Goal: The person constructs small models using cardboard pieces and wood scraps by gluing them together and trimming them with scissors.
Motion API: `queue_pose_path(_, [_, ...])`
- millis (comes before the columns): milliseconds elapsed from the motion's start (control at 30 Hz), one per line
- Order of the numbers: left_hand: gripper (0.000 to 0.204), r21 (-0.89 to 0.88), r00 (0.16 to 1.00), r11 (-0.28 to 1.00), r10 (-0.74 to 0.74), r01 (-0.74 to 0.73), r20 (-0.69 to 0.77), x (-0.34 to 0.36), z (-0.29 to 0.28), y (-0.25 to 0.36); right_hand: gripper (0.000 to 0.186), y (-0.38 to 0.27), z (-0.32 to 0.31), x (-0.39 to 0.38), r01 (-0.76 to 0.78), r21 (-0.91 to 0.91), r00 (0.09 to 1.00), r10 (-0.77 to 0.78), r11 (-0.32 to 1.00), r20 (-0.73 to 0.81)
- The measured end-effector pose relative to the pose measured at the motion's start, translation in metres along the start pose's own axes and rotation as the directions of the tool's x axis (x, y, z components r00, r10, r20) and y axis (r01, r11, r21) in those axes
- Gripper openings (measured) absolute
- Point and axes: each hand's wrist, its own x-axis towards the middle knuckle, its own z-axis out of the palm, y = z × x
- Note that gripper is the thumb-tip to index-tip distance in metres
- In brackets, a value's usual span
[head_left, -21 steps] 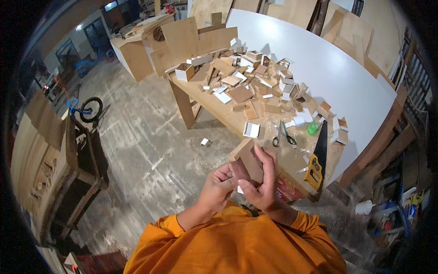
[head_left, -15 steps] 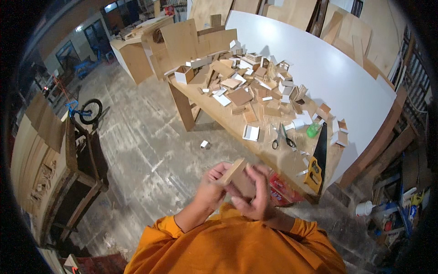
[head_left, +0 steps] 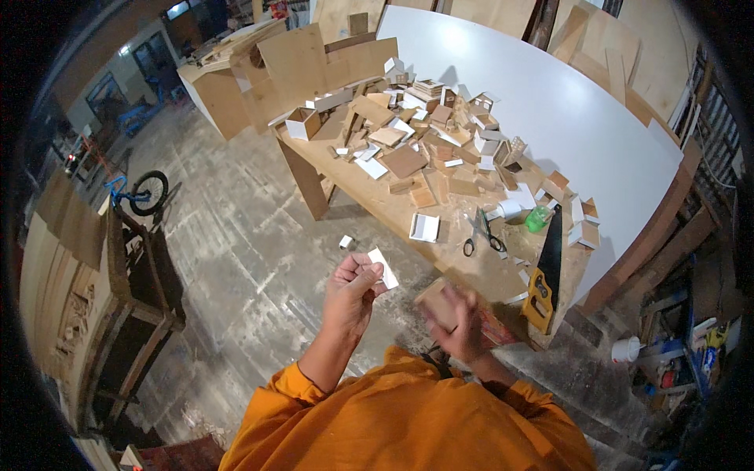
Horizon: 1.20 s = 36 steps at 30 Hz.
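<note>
Your two hands, each holding a small piece in front of a wooden table (head_left: 355, 191) piled with scraps

Your left hand (head_left: 353, 289) pinches a thin white piece (head_left: 384, 269) between thumb and fingertips, above the grey floor (head_left: 236, 235); your right hand (head_left: 460, 328), blurred, has its fingers curled at a flat brown block (head_left: 437, 304), near the table's front edge. The two pieces are apart. On the table, wood scraps (head_left: 428, 129) lie heaped, and nearer you are a shallow white box (head_left: 425, 228), scissors (head_left: 473, 232) and a yellow-handled saw (head_left: 543, 286)
</note>
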Motion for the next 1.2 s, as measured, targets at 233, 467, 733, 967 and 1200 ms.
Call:
queue_pose_path(233, [0.01, 0.046, 0.992, 0.994, -0.091, 0.096, -0.088, 0.021, 0.01, -0.039, 0.068, 0.131, -0.042, 0.011, -0.172, -0.215, 0.985, 0.166, 0.961, -0.044])
queue_pose_path(467, [0.006, 0.092, 0.978, 0.978, -0.177, 0.187, -0.108, 0.038, 0.03, -0.082, 0.055, 0.128, -0.069, 0.035, -0.123, -0.517, 0.988, 0.154, 0.847, 0.018])
queue_pose_path(733, [0.005, 0.195, 0.976, 0.957, -0.205, 0.216, -0.077, 0.047, 0.072, -0.129, 0.025, 0.055, -0.082, 0.074, -0.353, 0.559, 0.933, 0.328, 0.75, 0.149])
queue_pose_path(967, [0.007, 0.39, 0.991, 0.915, -0.128, 0.101, 0.043, 0.053, 0.091, -0.157, 0.01, 0.085, -0.091, 0.066, -0.266, 0.53, 0.941, 0.337, 0.805, -0.039])
queue_pose_path(1200, [0.007, 0.396, 0.981, 0.905, -0.187, 0.154, 0.046, 0.061, 0.089, -0.168, 0.02, 0.116, -0.107, 0.07, -0.43, 0.492, 0.851, 0.522, 0.757, -0.06])
